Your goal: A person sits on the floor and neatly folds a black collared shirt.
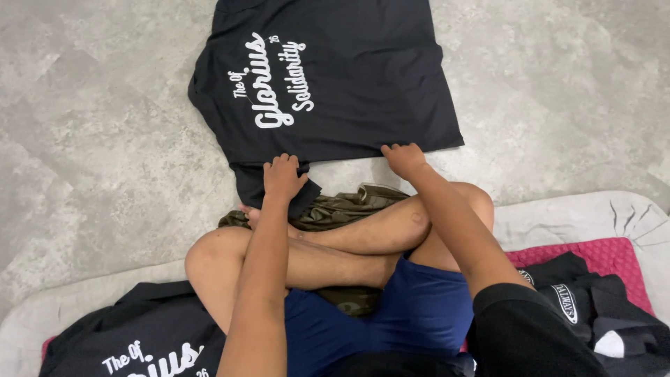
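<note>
**Gripping the shirt's near edge with both hands**

You sit cross-legged on the floor (91,139), looking down at a black shirt (363,77) spread flat on the grey surface in front of your knees. It lies with white printed lettering facing up, toward its left half, and its near hem runs just past your shins.

Your left hand (283,178) rests on the shirt's near left corner, fingers curled down and closed on the cloth where a sleeve or flap folds back toward you. The fabric bunches a little under that hand. Your right hand (403,159) sits on the near right part of the hem, fingers bent and pinching the edge, knuckles up. Both hands lie at the edge closest to you, so nearly the whole shirt stretches away from them, up and beyond your fingertips. The hands are apart from each other, with a stretch of hem and a patch of bare floor between them.

Under your crossed legs lies an olive garment (342,206), touching the black shirt's folded corner by your left hand. You sit on a pale mat (579,209). At your left, on the mat, lies a second black shirt (132,335) with similar white print. At your right, dark clothes (600,307) are heaped on a pink cloth (600,255), well apart from either hand.
</note>
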